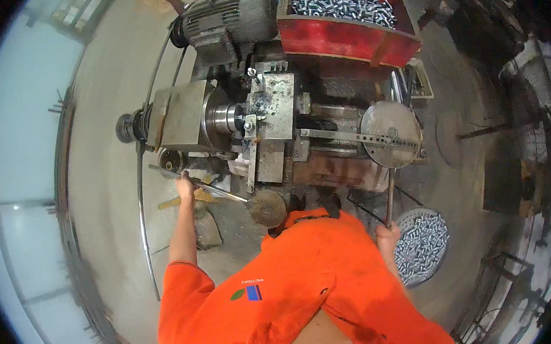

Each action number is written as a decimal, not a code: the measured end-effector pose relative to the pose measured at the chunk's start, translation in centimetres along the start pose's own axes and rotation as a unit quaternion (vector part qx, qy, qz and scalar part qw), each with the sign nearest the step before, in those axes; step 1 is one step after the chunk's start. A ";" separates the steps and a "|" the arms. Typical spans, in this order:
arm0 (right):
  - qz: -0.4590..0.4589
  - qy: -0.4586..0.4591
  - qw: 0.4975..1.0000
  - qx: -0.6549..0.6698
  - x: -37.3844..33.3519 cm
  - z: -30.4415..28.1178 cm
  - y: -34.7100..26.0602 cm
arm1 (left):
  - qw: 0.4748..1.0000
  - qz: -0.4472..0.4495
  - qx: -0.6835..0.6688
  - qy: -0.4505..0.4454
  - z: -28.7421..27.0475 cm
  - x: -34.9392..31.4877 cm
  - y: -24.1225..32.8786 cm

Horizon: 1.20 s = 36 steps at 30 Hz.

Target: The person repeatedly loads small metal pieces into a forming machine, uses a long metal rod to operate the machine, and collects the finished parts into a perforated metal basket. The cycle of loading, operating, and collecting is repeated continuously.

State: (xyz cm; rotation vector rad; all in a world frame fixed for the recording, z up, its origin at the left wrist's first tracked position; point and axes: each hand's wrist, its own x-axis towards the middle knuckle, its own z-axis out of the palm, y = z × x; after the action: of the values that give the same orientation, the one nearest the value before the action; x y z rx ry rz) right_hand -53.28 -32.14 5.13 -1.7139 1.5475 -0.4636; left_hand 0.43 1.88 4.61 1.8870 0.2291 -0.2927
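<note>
My left hand (186, 185) is closed around a long steel lever (225, 194), which runs to a small round metal disc (267, 208) at the front of a lathe-like machine. On the other side, my right hand (387, 236) is wrapped round the lower end of an upright-looking rod handle (390, 197) below a large round metal plate (389, 124). A bar with a row of holes (356, 137) lies across that plate. Between both hands sit the slide block (277, 104) and, to its left, the shiny spindle (225, 117). Whether a workpiece is in the spindle, I cannot tell.
At the back, a red metal bin (347, 42) holds many small shiny metal pieces. More of them fill a round pale basket (434, 273) on the floor by my right hand. A finned motor (232, 20) stands behind the spindle housing (186, 114). A long thin rod (142, 216) runs down at left.
</note>
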 end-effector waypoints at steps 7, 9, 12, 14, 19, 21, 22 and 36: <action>-0.140 -0.014 0.922 -0.362 9.6 -7.3 5.2 | 0.984 -0.026 0.169 0.049 -1.8 0.8 -1.8; -0.184 -0.002 0.873 -0.452 15.2 -10.1 4.9 | 0.992 -0.021 0.094 0.084 -0.9 0.0 -1.6; -0.112 0.037 0.847 -0.518 22.6 -11.7 2.7 | 0.993 -0.071 0.095 0.023 0.4 -0.9 -0.2; -0.122 0.154 0.832 -0.519 23.8 -10.2 -0.2 | 0.992 -0.086 0.073 -0.062 -0.2 -1.5 1.4; -0.280 0.223 0.864 -0.355 18.8 -3.2 -1.5 | 0.997 -0.051 0.004 -0.061 -5.1 0.2 -1.8; -0.188 0.101 0.958 -0.189 13.5 -0.6 -3.5 | 0.976 -0.036 0.188 -0.108 -8.4 2.3 -6.7; -0.197 0.039 0.976 -0.087 12.0 0.9 -1.8 | 0.895 0.114 0.421 -0.093 -7.8 2.4 -8.4; -0.084 -0.115 0.957 -0.253 0.4 0.6 2.4 | 0.884 0.175 0.424 0.086 4.0 2.7 -24.9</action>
State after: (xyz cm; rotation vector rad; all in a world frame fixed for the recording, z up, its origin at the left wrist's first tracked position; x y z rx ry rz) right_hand -54.45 -32.29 2.90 -2.2089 1.4328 0.0670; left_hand -4.83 6.31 -19.82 2.7783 -0.1646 0.0500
